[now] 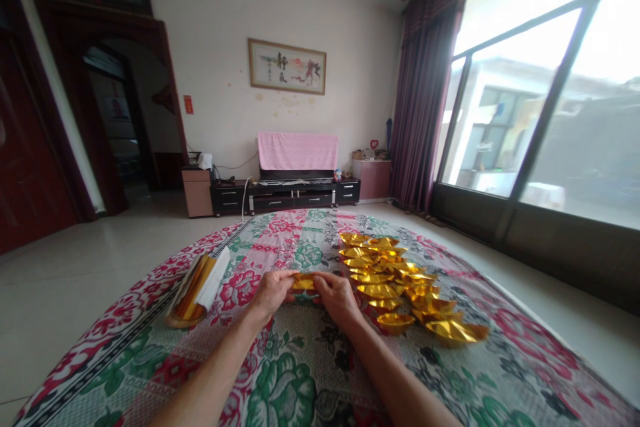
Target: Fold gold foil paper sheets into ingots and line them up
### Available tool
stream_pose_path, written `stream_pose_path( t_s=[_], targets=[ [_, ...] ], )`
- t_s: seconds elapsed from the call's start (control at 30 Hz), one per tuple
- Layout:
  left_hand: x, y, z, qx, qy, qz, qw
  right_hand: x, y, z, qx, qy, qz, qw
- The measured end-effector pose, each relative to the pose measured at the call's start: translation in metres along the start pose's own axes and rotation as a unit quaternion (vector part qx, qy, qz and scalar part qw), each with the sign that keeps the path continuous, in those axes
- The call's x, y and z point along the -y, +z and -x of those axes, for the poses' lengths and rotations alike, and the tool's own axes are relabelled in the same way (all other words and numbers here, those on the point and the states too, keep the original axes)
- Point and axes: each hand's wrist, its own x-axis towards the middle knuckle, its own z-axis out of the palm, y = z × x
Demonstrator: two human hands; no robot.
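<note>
Between my hands is a small piece of folded gold foil paper [303,282], held just above the patterned cloth. My left hand [274,292] pinches its left end, and my right hand [336,293] grips the right end with the thumb on top. The fingers underneath are mostly hidden. To the right of my right hand stand several gold paper ingots [380,291], boat-shaped with pointed ends, set close together in rough rows. Off to the left of my left hand lies a curled bundle of gold and white paper sheets [199,288].
A round table wears a red, green and white flowered cloth [280,373]. Beyond it stand a low black cabinet [293,201] and a pink cloth [299,151] draped over something. A large window [510,107] with purple curtains [425,93] is on the right.
</note>
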Motion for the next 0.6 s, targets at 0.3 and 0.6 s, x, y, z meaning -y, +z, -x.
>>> stream_pose_path(
  t_s=[0.3, 0.6],
  targets=[
    [0.0059, -0.003, -0.0045, 0.024, 0.022, -0.02, 0.999, 0.0043, 0.0004, 0.0022, -0.012, -0.017, -0.001, 1.0],
    [0.008, -0.002, -0.0071, 0.004, 0.019, -0.037, 0.999, 0.0049, -0.0001, 0.0026, -0.016, -0.017, 0.019, 1.0]
  ],
)
